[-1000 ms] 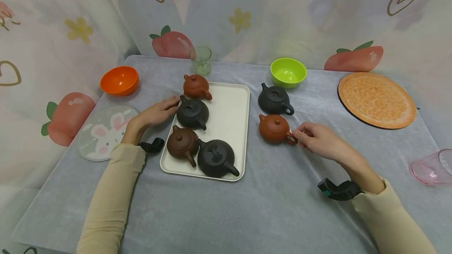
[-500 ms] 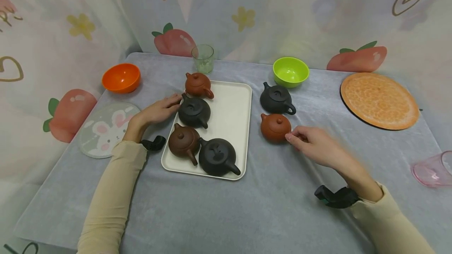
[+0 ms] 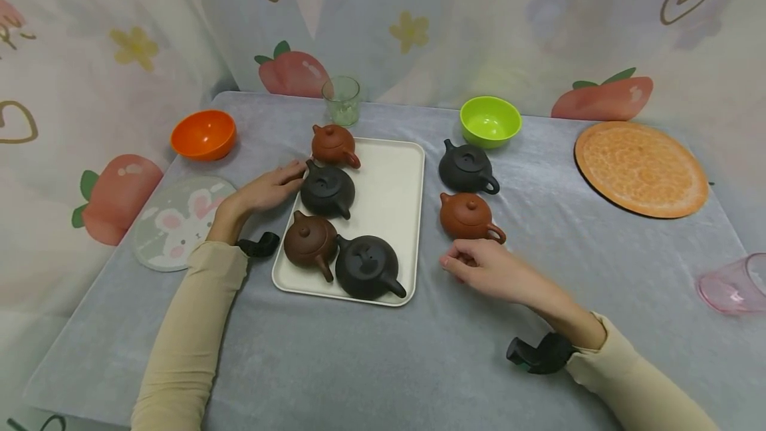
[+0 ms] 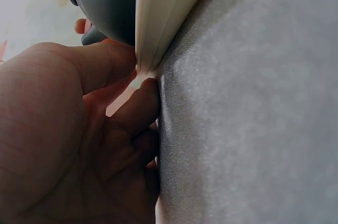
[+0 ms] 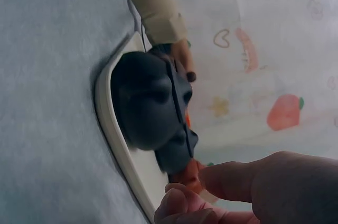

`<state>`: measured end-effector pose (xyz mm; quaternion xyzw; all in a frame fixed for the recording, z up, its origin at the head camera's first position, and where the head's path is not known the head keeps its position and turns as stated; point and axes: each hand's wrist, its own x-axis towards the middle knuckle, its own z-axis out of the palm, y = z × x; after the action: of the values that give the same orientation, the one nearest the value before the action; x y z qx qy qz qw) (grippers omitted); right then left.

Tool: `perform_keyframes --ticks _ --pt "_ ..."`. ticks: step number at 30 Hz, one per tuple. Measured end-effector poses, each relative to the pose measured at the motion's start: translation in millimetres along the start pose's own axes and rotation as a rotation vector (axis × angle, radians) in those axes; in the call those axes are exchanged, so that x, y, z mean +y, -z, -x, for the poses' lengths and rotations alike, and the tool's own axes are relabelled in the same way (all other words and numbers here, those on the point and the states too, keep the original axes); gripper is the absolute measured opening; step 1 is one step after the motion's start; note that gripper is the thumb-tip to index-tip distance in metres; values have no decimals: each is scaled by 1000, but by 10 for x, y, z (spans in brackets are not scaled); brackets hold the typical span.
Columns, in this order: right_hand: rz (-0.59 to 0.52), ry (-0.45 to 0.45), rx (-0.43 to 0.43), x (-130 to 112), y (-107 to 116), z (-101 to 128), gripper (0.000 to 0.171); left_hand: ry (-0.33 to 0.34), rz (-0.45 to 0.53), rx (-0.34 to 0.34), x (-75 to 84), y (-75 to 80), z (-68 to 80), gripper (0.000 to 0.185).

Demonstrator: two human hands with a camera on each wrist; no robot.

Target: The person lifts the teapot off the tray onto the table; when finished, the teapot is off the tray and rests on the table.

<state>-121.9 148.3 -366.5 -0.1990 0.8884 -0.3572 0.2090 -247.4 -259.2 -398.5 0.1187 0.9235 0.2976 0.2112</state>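
The left hand (image 3: 266, 190) is lying stretched toward the cream tray (image 3: 389, 198), forearm resting on the tabletop (image 3: 455, 351). Its fingers are reaching the tray's left rim beside the upper black teapot (image 3: 326, 190); the left wrist view is showing the thumb and curled fingers (image 4: 134, 108) pressing against the tray's edge (image 4: 158, 18), so this grip is bearing on the rim, though I cannot tell whether it is truly clasping it. The right hand (image 3: 487, 273) is resting low on the cloth just in front of the brown teapot (image 3: 469, 216), which is standing on the tabletop right of the tray. The fingers are loosely curled, thumb against fingertips, holding nothing: a released grip, close to the pot's handle but apart from it.

Behind the brown teapot, a black teapot (image 3: 465, 169) is sitting outside the tray. On the tray, four pots are standing along its left side: a reddish one (image 3: 332, 145) at the far corner, the upper black one, a dark brown one (image 3: 310, 242) and a large black one (image 3: 366, 266) nearest the person.

A grey cloth is covering the tabletop. An orange bowl (image 3: 203, 134), a rabbit-print mat (image 3: 173, 221), a clear glass (image 3: 342, 100), a green bowl (image 3: 489, 121), an orange round mat (image 3: 640, 168) and a pink cup (image 3: 733, 283) are lying around it. A curtain (image 3: 419, 18) printed with peaches, hearts and flowers is hanging behind.
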Motion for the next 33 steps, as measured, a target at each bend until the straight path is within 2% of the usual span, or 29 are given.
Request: perform_keyframes --ticks 4,16,28,33 --pt "-34 24 -23 -55 -115 -37 18 -5 0 4 -4 1 -3 55" --pt "-159 65 -73 -262 -423 -146 33 -13 3 9 -39 -10 -18 54" --pt "-294 -75 -232 -379 -543 -208 36 17 26 4 -25 -3 -14 55" --pt "-331 -89 -243 -385 -578 -227 39 22 19 3 -36 -2 -14 55"
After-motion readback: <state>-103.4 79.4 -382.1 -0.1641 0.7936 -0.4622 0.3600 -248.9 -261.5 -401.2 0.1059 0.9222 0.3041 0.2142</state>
